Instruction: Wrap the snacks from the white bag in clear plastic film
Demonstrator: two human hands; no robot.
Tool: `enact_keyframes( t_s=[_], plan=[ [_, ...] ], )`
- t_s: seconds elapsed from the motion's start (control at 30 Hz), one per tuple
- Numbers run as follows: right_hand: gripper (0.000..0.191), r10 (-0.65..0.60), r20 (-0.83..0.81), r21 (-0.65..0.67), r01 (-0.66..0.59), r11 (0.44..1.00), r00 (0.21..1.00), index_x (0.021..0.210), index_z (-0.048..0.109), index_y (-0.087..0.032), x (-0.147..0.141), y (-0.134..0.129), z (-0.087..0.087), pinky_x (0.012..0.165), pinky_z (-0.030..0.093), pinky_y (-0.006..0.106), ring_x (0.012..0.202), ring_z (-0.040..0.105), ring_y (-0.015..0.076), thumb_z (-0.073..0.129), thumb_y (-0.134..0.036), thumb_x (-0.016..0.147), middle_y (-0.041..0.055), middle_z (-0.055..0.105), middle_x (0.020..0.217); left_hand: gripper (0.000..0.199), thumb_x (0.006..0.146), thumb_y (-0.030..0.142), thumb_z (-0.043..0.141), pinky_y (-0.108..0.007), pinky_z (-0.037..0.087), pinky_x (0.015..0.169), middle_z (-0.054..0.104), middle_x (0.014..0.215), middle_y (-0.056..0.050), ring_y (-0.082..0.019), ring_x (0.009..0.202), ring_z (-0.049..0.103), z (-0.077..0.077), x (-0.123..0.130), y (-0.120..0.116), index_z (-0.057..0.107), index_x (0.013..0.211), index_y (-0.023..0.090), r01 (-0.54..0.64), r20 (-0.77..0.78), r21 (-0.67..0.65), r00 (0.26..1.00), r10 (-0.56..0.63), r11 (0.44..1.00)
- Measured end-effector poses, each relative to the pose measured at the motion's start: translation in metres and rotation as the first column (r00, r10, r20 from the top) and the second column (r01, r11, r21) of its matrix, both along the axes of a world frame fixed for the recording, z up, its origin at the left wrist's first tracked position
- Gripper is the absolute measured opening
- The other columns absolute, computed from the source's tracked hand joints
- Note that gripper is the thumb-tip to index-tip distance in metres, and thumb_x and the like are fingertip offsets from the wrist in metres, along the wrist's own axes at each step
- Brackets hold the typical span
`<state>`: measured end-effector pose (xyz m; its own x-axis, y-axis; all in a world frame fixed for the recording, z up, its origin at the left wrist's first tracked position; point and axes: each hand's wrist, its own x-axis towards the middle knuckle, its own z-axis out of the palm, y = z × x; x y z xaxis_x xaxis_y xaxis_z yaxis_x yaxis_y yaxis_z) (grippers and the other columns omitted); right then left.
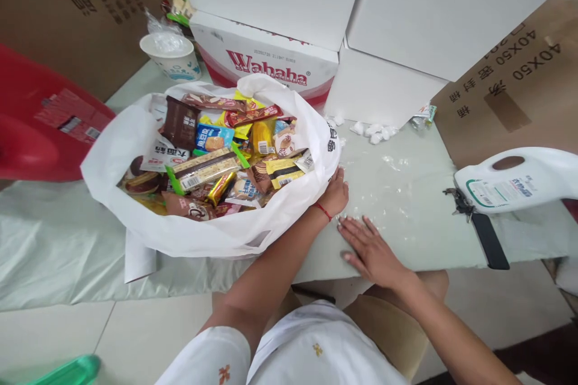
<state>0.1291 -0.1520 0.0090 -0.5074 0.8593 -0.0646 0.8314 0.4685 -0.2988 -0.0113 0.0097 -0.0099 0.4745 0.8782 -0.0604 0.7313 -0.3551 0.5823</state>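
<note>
1. The faint transparent plastic film (pixel 392 192) lies flat at 1 o'clock from the right hand (pixel 370 249) and 3 o'clock from the left hand (pixel 335 195). Both hands are near its left side; its edges are too faint to give a long axis or settle which is nearer.
2. The right hand is palm down, fingers loosely spread toward 11 o'clock, thumb apart; no grip shows.
3. The left hand, a red cord bracelet (pixel 323 212) at its wrist, sits just beside the white plastic bag (pixel 180 234) of wrapped snacks (pixel 208 168). Its fingers look bent, but I cannot tell whether they pinch anything.
4. The bag's mouth, longest from 9 to 3 o'clock, lies at 10 o'clock from the right hand.
5. Pale green cloth covers the bench (pixel 54 264). From the right hand, crumpled white wads (pixel 374 132) lie at 12 o'clock, a white plastic jug (pixel 519 180) and metal keys (pixel 461 201) at 2, and a black phone (pixel 490 242) at 3.
6. Behind stand a red-and-white carton (pixel 266 63) at 11 o'clock and a brown cardboard box (pixel 510 81) at 1.
</note>
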Motion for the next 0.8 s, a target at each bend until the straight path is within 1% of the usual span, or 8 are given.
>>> enact_keyframes(
  t_s=[0.1,0.2,0.3,0.4,0.5,0.63,0.7,0.8],
  plan=[
    [0.069,0.080,-0.016,-0.073,-0.081,0.994,0.997,0.164,0.028,-0.026,0.001,-0.035,0.007,0.127,0.022,0.061,0.154,0.035,0.0273,0.052,-0.047,0.103,0.0110,0.040,0.164,0.060,0.095,0.014,0.039,-0.043,0.020,0.131,0.031,0.167,-0.020,-0.026,0.158,0.024,-0.009,-0.002,0.003,0.041,0.154,0.002,0.025,0.018,0.023,1.000,-0.025,0.999],
    [0.059,0.075,-0.129,-0.079,-0.086,0.993,0.989,0.157,0.043,-0.027,0.007,-0.048,0.017,0.126,0.029,0.059,0.149,0.044,0.0261,0.055,-0.044,0.102,0.0089,0.053,0.155,0.066,0.089,0.008,0.042,-0.048,0.021,0.131,0.029,0.168,-0.017,-0.026,0.159,0.023,-0.014,-0.002,0.004,0.042,0.155,0.006,0.011,0.025,0.029,1.000,-0.011,1.000],
    [0.042,-0.101,-0.293,0.045,0.119,0.992,0.951,0.146,0.058,-0.028,0.003,-0.039,0.019,0.121,0.041,0.052,0.143,0.051,0.0231,0.047,-0.032,0.105,0.0071,0.065,0.144,0.069,0.087,0.005,0.042,-0.045,0.020,0.131,0.027,0.169,-0.018,-0.026,0.159,0.022,-0.009,-0.002,0.008,0.041,0.155,0.003,0.012,0.000,-0.006,1.000,-0.012,1.000],
    [0.046,-0.249,-0.272,0.141,0.295,0.945,0.929,0.150,0.053,-0.023,-0.016,-0.018,0.012,0.119,0.043,0.053,0.147,0.046,0.0262,0.043,-0.033,0.106,0.0114,0.056,0.152,0.066,0.088,0.004,0.042,-0.039,0.021,0.131,0.031,0.167,-0.021,-0.026,0.157,0.028,0.009,-0.006,0.007,0.041,0.154,0.000,-0.009,-0.019,-0.033,1.000,0.009,0.999],
    [0.055,-0.239,-0.121,0.136,0.255,0.957,0.963,0.154,0.048,-0.018,-0.041,0.000,0.000,0.123,0.034,0.060,0.150,0.040,0.0319,0.045,-0.042,0.105,0.0156,0.048,0.158,0.063,0.088,0.004,0.043,-0.042,0.024,0.129,0.043,0.160,-0.024,-0.029,0.152,0.038,0.034,-0.008,-0.009,0.044,0.152,-0.002,-0.078,-0.039,0.045,0.996,0.080,0.996],
    [0.045,-0.131,-0.045,0.098,0.135,0.986,0.990,0.138,0.064,-0.016,-0.058,0.008,-0.012,0.119,0.037,0.062,0.140,0.052,0.0340,0.045,-0.041,0.105,0.0173,0.064,0.141,0.047,0.094,0.012,0.043,-0.042,0.033,0.123,0.046,0.157,-0.023,-0.031,0.145,0.044,0.058,0.001,-0.037,0.060,0.137,0.003,-0.036,-0.030,0.258,0.999,0.045,0.965],
    [0.044,-0.107,-0.048,0.085,0.111,0.990,0.993,0.137,0.064,-0.017,-0.057,0.007,-0.015,0.118,0.038,0.061,0.136,0.055,0.0330,0.045,-0.040,0.105,0.0167,0.066,0.139,0.040,0.101,0.022,0.040,-0.043,0.036,0.121,0.054,0.151,-0.019,-0.030,0.143,0.045,0.057,0.005,-0.039,0.066,0.129,0.009,0.020,-0.008,0.318,1.000,-0.018,0.948],
    [0.049,-0.105,-0.063,0.084,0.110,0.990,0.992,0.147,0.056,-0.018,-0.047,0.001,-0.019,0.123,0.031,0.060,0.145,0.047,0.0317,0.047,-0.041,0.105,0.0151,0.057,0.150,0.050,0.105,0.036,0.037,-0.046,0.030,0.125,0.051,0.153,-0.021,-0.031,0.149,0.039,0.037,0.000,-0.029,0.061,0.136,0.006,0.041,-0.029,0.238,0.999,-0.035,0.970]
  ],
)
